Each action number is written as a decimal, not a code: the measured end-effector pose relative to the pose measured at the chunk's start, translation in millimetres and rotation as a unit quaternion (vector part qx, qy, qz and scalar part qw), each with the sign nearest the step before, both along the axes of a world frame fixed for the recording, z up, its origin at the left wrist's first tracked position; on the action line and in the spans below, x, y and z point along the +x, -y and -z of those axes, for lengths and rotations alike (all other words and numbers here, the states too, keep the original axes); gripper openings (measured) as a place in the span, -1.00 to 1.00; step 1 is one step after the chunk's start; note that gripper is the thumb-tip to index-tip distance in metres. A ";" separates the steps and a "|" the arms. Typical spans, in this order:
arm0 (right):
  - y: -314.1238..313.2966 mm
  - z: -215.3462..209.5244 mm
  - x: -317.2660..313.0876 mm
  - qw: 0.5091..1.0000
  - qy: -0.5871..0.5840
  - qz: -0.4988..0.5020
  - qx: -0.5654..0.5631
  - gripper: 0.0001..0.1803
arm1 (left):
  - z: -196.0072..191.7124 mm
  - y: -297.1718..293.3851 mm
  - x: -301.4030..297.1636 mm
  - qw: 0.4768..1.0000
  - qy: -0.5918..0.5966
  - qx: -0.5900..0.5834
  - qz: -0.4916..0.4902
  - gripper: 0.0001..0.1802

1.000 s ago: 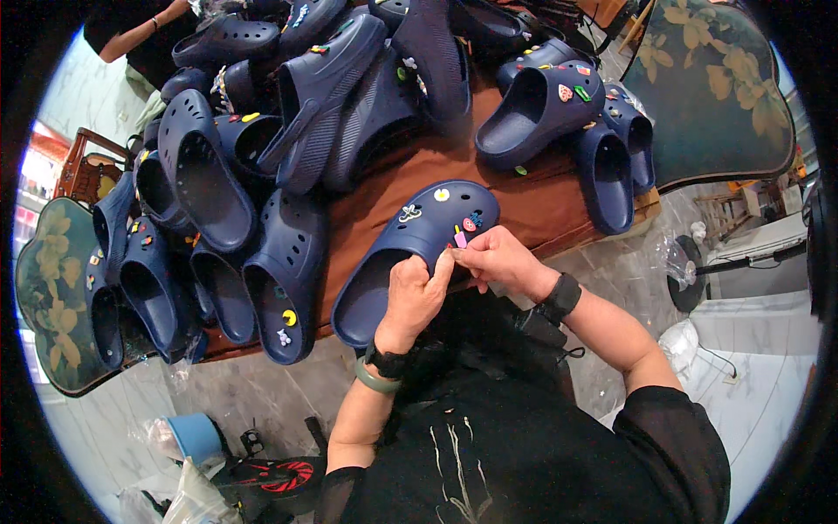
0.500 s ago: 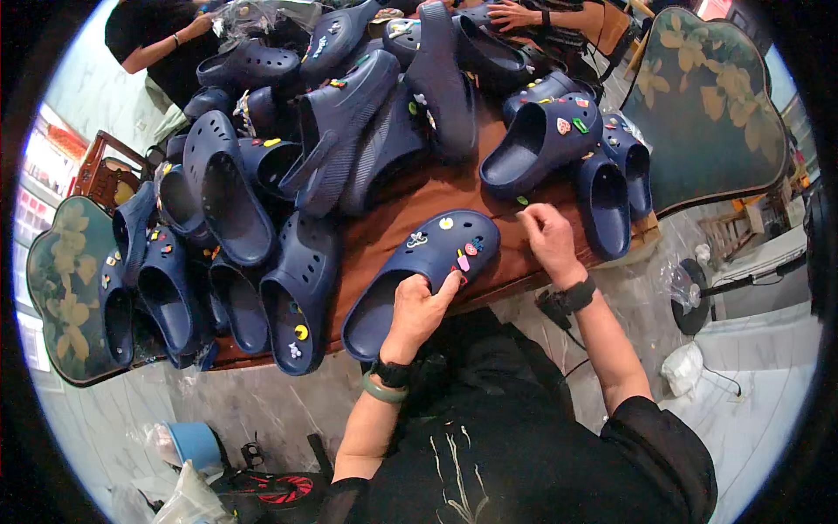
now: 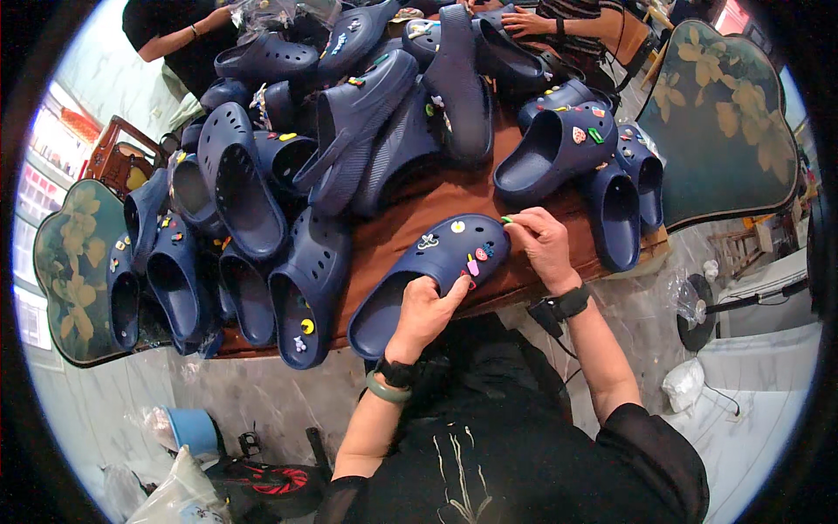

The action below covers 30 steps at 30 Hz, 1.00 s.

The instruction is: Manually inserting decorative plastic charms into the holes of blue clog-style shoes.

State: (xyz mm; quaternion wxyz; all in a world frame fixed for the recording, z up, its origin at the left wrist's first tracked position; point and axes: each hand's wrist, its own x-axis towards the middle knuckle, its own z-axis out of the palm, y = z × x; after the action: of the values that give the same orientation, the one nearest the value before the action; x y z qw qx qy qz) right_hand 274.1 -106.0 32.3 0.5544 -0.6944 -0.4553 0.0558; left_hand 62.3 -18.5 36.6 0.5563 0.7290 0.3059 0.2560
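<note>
A navy foam clog (image 3: 390,278) lies near the table's front edge, its holed toe pointing up and right. My left hand (image 3: 425,316) grips its near side, thumb on top and fingers inside the opening. Several charms dot its toe: a white-and-yellow flower (image 3: 458,227), a silvery anchor-like one (image 3: 428,242) and a pink ice-lolly one (image 3: 472,265). My right hand (image 3: 543,244) is at the tip of the toe, thumb and forefinger pinching a small green charm (image 3: 507,219). Whether the charm touches the clog I cannot tell.
Many more navy clogs (image 3: 240,188) are heaped across the brown table cover (image 3: 463,188). One decorated clog (image 3: 559,148) stands just beyond my right hand. Two people work across the table, one arm (image 3: 188,35) at far left. Floral-backed chairs (image 3: 720,122) flank the table.
My right hand has picked up the small green charm from the table cover and brought it left to the clog's toe. My left hand still holds the clog.
</note>
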 end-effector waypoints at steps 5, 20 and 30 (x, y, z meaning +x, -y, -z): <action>-19.5 -4.8 -2.0 0.993 0.108 -0.043 0.009 -0.86 | 0.6 1.5 7.6 0.999 0.032 -0.024 -0.002 -0.65; -24.8 -40.6 -8.1 0.833 0.466 -0.210 -0.212 -0.74 | -20.8 2.6 4.2 0.998 0.055 0.022 -0.014 -0.72; -34.5 -49.8 -11.1 0.770 0.495 -0.274 -0.295 -0.85 | -18.5 2.7 6.3 0.999 -0.027 0.043 -0.016 -0.61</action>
State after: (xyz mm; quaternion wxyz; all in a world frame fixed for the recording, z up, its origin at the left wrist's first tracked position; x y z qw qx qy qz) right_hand 263.0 -71.5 82.0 -0.0182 -0.6010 -0.7989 -0.0146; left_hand 68.7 -21.2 55.1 0.5118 0.7540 0.3207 0.2583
